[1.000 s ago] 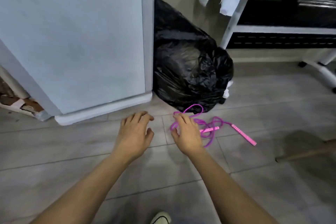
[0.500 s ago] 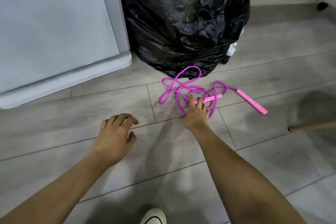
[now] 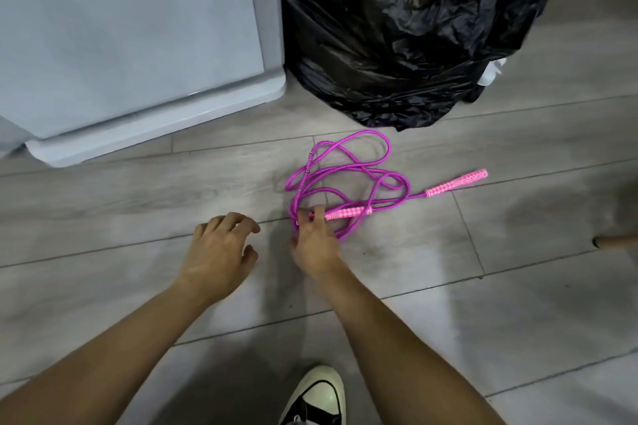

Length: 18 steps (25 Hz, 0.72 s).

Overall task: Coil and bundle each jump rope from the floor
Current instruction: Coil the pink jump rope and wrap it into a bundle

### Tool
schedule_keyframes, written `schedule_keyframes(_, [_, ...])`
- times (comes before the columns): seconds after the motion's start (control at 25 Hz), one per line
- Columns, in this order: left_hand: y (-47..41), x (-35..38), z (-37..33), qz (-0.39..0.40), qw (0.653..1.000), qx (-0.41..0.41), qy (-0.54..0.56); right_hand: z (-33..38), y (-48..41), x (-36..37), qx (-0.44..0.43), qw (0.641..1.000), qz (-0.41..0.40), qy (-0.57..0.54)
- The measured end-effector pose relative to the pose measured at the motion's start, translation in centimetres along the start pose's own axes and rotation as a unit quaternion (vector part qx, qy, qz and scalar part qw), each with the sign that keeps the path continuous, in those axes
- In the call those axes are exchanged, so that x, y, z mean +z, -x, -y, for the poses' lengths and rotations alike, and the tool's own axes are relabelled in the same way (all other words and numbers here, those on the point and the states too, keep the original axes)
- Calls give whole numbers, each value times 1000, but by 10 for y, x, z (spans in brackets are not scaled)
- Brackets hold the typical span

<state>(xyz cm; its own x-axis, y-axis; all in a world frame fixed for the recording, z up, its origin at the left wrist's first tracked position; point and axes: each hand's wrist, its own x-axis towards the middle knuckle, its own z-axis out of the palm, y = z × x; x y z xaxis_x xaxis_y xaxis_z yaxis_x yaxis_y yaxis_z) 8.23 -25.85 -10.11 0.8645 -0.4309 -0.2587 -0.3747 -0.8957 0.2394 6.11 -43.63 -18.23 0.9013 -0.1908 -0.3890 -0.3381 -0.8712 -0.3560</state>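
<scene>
So the pink jump rope (image 3: 340, 170) is sitting in a messy tangle on the grey tiled floor (image 3: 138, 203), right in front of a big black garbage bag (image 3: 397, 28), with its loops spread out just past the person's right hand (image 3: 312, 240). That hand is reaching down, palm toward the floor, and its fingertips (image 3: 319, 210) are pinched onto the jump rope at the end of the near handle (image 3: 345, 212), the checkered pink one lying across the lower loops. A few strands of cord curve round right beside the knuckles. The far handle (image 3: 455, 183) lies well off to the right, pointing away from the tangle and not touching anything but floor. The left hand (image 3: 221, 248) is just beside the right one, apart from the rope, hovering low with its fingers loosely curled and spread, holding nothing. Both forearms stretch out forward from the bottom of the view. A white appliance (image 3: 121, 28) stands to the left of the bag, there's a black and white sneaker (image 3: 321, 390) at the bottom edge, and the tip of a wooden stick (image 3: 618, 241) pokes in from the right.
</scene>
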Motion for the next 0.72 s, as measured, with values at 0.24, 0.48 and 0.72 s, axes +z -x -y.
schedule_keyframes(0.24, [38,9,50,55,994,-90,-8,95,41,39,-153,968,162,-119])
schedule_keyframes(0.48, [55,31,76,123,986,-108,-37,50,37,30,-186,980,-43,51])
schedule_keyframes(0.72, [51,40,82,164,978,-121,-38,1,53,35,-168,980,-19,103])
